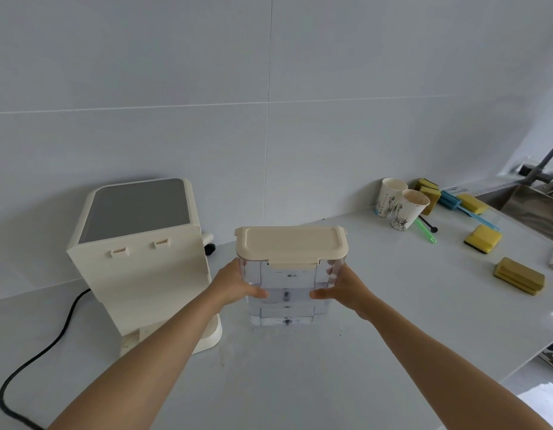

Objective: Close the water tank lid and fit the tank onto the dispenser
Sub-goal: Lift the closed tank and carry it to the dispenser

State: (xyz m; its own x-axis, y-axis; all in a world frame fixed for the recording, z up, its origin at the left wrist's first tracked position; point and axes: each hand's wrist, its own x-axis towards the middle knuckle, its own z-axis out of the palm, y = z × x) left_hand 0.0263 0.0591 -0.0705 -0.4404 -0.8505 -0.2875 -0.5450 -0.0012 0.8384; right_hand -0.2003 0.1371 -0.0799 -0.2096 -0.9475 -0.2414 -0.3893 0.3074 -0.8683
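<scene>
A clear plastic water tank (287,290) with water in its lower part stands on the white counter at the centre. Its cream lid (290,243) lies flat and closed on top. My left hand (238,285) grips the tank's left side and my right hand (340,290) grips its right side, thumbs on the near face. The cream dispenser (145,259) stands just left of the tank, its back panel with two small slots facing me and its rear base platform bare.
A black power cord (45,346) runs from the dispenser across the counter at the left. Two paper cups (399,206), yellow sponges (483,238), blue and green brushes lie at the back right. A steel sink (536,206) sits at the far right.
</scene>
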